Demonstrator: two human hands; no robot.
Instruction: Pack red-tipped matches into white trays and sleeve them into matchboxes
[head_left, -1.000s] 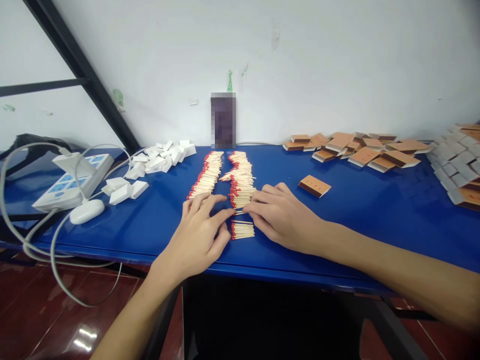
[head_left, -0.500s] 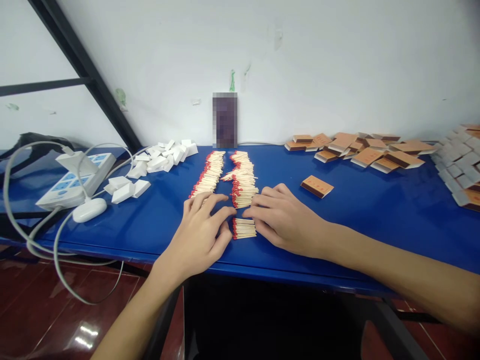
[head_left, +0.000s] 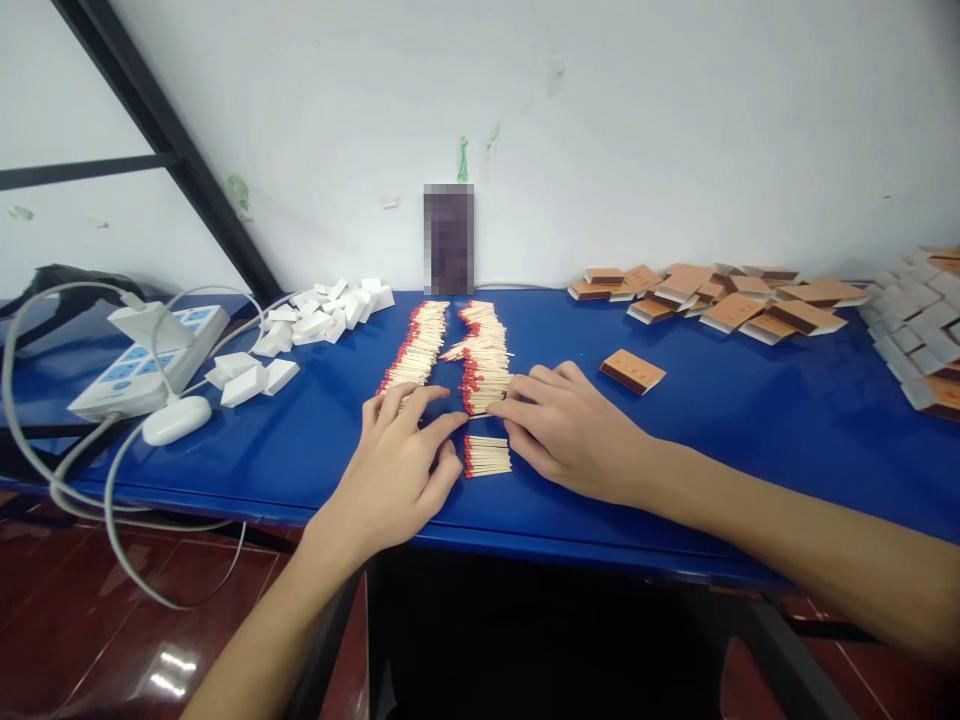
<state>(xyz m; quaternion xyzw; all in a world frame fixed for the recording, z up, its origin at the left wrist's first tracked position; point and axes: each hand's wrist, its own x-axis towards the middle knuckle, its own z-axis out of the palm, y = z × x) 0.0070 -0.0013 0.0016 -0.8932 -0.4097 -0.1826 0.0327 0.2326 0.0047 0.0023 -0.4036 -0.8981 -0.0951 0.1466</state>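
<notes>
A single match [head_left: 478,416] lies between my two index fingertips, in the gap between the long right row of red-headed matches [head_left: 487,375] and a small group of matches [head_left: 489,456] nearer me. My left hand [head_left: 397,465] rests on the table with its fingers spread, the index tip at the match's head end. At the other end, my right hand [head_left: 574,430] touches the match with its index finger; its fingers are bent and its thumb stands apart, near the small group. Another row of matches [head_left: 416,345] runs back from my left fingers, which cover its near end.
One orange matchbox sleeve [head_left: 634,371] lies right of my right hand. Behind it are piled sleeves [head_left: 735,310], with stacked matchboxes [head_left: 919,330] at the far right. White box trays [head_left: 330,315], a power strip [head_left: 150,370] and cables are on the left of the blue table [head_left: 300,470].
My right index finger has shifted slightly away from me. A single match now shows apart from the small group, nearer the long right row. My left hand has barely moved.
</notes>
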